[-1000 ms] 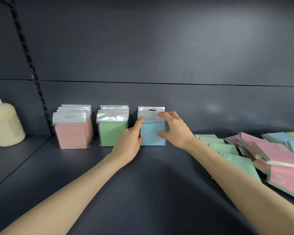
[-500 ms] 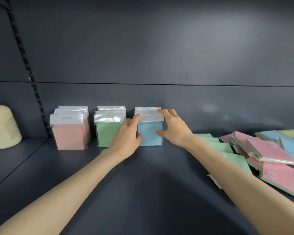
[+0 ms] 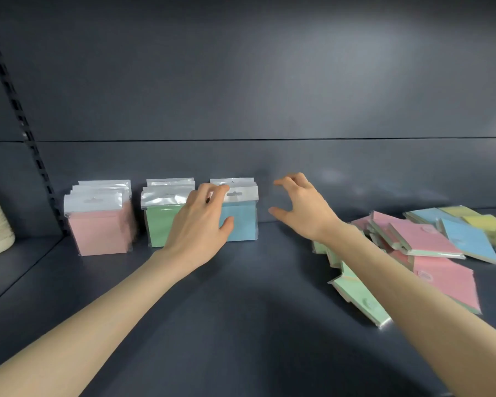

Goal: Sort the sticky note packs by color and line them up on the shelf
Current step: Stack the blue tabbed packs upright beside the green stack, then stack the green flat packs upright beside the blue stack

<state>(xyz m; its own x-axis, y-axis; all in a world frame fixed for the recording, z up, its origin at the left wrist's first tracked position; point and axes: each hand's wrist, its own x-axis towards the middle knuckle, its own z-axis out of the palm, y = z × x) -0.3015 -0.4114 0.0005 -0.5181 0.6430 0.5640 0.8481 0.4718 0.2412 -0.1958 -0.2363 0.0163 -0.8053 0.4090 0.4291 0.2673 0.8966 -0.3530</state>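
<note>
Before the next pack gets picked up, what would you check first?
1. Blue row upright: ok; the left hand holds its front pack.
2. Right hand free: ok, it holds nothing.
3. Pink row and green row standing, one color each: ok.
4. Loose pile sorted: not ok; pink, green, blue and yellow packs lie mixed.
5. How many packs lie under the pile: cannot tell.

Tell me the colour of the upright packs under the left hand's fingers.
The packs are light blue, shown best in the head view.
</note>
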